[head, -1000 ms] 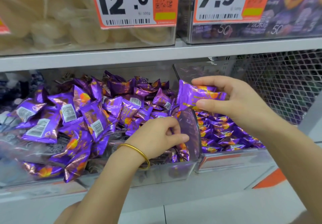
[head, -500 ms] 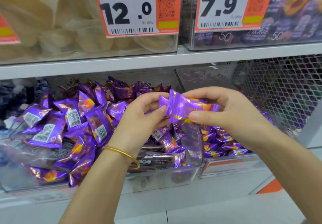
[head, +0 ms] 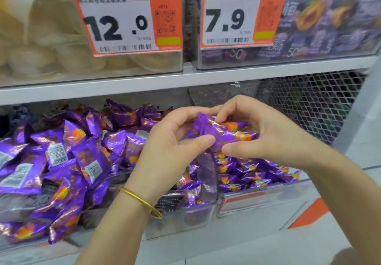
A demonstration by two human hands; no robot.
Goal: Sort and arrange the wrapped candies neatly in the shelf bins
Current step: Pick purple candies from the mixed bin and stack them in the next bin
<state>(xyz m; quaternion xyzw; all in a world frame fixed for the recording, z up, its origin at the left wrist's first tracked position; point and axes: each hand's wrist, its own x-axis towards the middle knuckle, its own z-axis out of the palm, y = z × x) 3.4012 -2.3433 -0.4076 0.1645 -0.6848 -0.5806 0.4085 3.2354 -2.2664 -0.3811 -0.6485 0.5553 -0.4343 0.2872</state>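
Head view, here we go: I've got one wrapped candy (head: 221, 134) held up just above the clear divider (head: 207, 174), with my left grip (head: 171, 147) pinching its left end between thumb and fingers and my right grip (head: 274, 133) pinching the right end. I reckon this is the sorting step, squaring the piece face-up before it joins the tidy rows (head: 253, 174) right of the divider. The next move calls for one grip to let go, then a low, flat set-down there. Left of the divider sits a jumbled heap (head: 72, 157). In the way are the divider's top edge, right under the candy, and the shelf board (head: 123, 87) above it, which leaves little headroom.
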